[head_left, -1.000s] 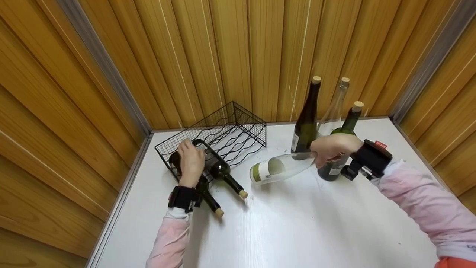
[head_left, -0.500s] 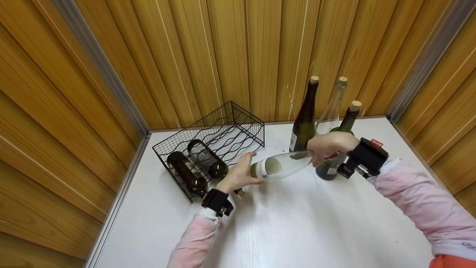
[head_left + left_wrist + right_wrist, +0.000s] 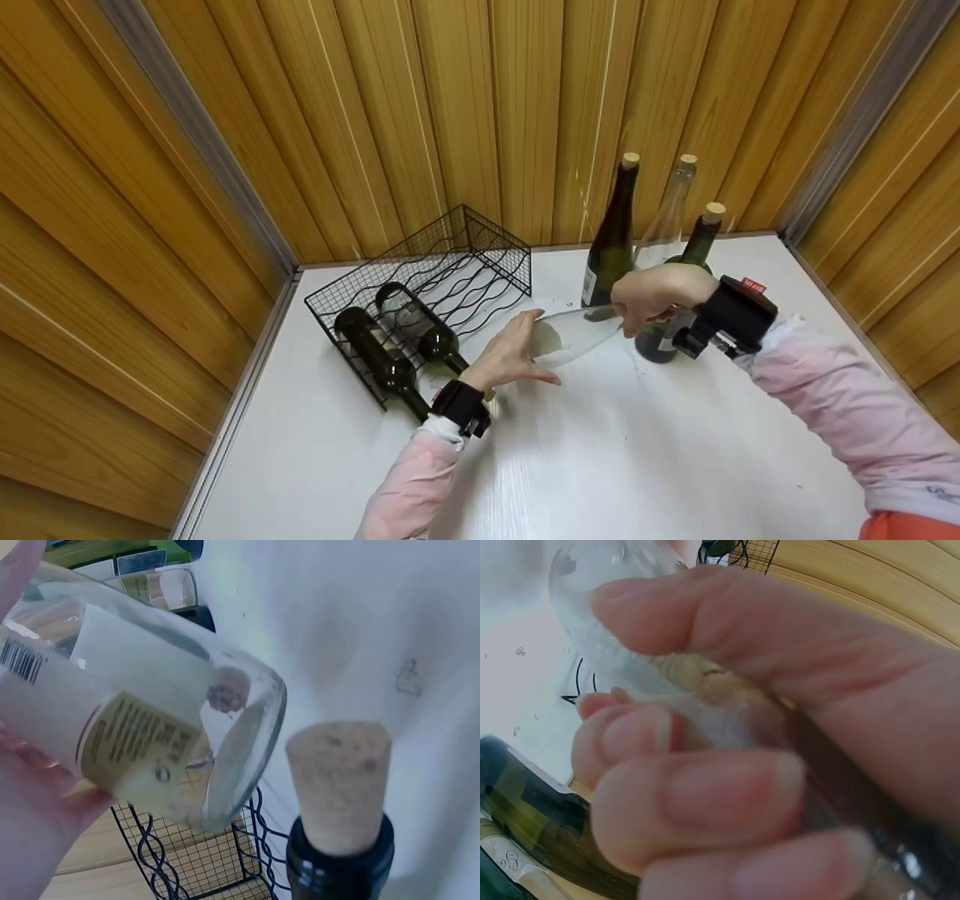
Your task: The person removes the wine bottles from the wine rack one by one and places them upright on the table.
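Observation:
My right hand [image 3: 660,292] grips a clear glass wine bottle [image 3: 581,330] by its neck. The bottle lies nearly level above the table, base to the left. Spread fingers and thumb of my left hand [image 3: 506,356] stand on either side of its lower body, covering most of the label [image 3: 135,739] in the head view. In the left wrist view the bottle's base and pale label are close by. Two dark bottles, one nearer [image 3: 375,349] and one farther [image 3: 409,315], lie in a black wire rack [image 3: 469,281]; my left wrist hides their corked ends in the head view.
Standing at the back right are a tall dark bottle [image 3: 615,232], a clear corked bottle [image 3: 666,217] and a green bottle [image 3: 699,240], partly behind my right hand. Ribbed wooden walls [image 3: 450,112] enclose the white table [image 3: 600,465].
My left hand has left the dark bottles in the rack and moved right to the clear bottle's base, then farther along it. My right hand has kept its grip, almost still.

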A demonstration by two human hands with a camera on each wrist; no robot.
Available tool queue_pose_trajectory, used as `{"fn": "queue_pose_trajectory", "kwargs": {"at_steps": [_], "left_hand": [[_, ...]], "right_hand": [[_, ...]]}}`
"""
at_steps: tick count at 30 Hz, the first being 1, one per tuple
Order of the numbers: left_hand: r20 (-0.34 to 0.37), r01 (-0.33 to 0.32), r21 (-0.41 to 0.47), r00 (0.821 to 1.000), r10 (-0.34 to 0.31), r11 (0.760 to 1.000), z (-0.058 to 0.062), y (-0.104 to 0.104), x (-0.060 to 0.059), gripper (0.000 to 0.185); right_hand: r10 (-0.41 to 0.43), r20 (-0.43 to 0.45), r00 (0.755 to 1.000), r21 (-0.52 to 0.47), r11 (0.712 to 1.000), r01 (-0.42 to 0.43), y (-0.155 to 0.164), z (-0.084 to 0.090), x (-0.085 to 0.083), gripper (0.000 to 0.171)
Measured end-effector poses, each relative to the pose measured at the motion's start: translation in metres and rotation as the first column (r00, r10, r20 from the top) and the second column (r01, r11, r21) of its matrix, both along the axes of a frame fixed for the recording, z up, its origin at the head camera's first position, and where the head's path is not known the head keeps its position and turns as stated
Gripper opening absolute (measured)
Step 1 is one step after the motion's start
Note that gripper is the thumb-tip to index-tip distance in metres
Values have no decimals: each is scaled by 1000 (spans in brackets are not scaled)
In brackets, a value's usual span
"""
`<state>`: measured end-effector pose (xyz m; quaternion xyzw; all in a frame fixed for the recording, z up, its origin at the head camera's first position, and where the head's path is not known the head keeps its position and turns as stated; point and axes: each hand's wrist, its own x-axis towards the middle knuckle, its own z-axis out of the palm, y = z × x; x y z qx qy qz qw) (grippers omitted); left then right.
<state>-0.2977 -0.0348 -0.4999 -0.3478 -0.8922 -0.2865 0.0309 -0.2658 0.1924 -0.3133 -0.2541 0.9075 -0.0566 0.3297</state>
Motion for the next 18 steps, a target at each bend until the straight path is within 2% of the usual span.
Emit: {"fn": "queue_pose_trajectory", "kwargs": {"at_steps": [5, 13, 16, 18], "left_hand": [[-2, 6, 57, 1000, -6, 998, -5, 5, 0, 110], [32, 42, 131, 998, -46, 990, -12, 7, 0, 80], [46, 30, 164, 998, -38, 986, -13, 7, 1, 78], [40, 3, 166, 999, -9, 986, -14, 7, 2, 79]], "right_hand": [[6, -8, 1000, 10, 1000, -6, -1, -2, 1, 32], [-43, 34, 998, 39, 998, 42, -2, -6, 1, 33], [-50, 44, 998, 47, 998, 48, -2, -7, 0, 35], [-53, 39, 998, 40, 998, 52, -2, -8, -1, 36]]}}
